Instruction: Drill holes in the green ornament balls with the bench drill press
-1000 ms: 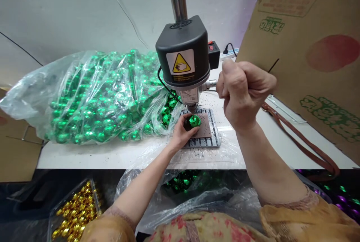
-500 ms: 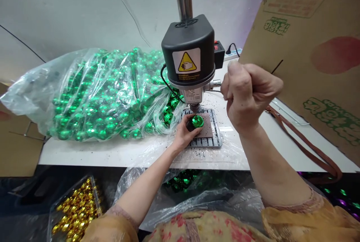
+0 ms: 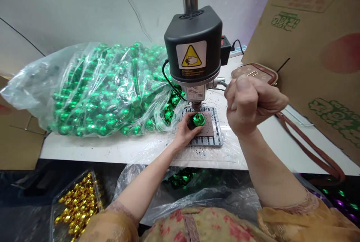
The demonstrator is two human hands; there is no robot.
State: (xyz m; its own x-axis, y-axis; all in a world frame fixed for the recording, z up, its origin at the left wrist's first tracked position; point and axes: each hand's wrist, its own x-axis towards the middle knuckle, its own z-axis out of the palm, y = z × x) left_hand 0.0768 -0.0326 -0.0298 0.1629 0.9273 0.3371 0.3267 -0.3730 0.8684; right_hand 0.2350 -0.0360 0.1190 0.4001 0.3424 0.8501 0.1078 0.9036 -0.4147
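Note:
My left hand (image 3: 185, 129) pinches a shiny green faceted ball (image 3: 198, 119) between thumb and fingers. The ball rests on a brown pad (image 3: 208, 125) atop the slotted metal base (image 3: 218, 137) of a small drill press (image 3: 193, 47). Directly over the ball is the drill's chuck (image 3: 196, 105), its tip close to or touching the top. To the right of the machine, my right hand (image 3: 250, 103) is closed around the feed lever (image 3: 222, 82), most of which the fingers hide.
A clear plastic bag (image 3: 92, 96) of green balls lies at the left. A brown purse (image 3: 255, 71) with a strap sits behind my right hand, beside a cardboard box (image 3: 315, 66). Gold beads fill a clear tub (image 3: 75, 204) below. Dark shavings surround the base.
My right hand has come lower with the lever, uncovering the purse behind it. The chuck sits nearer the ball. My left hand keeps its hold; the view has shifted slightly.

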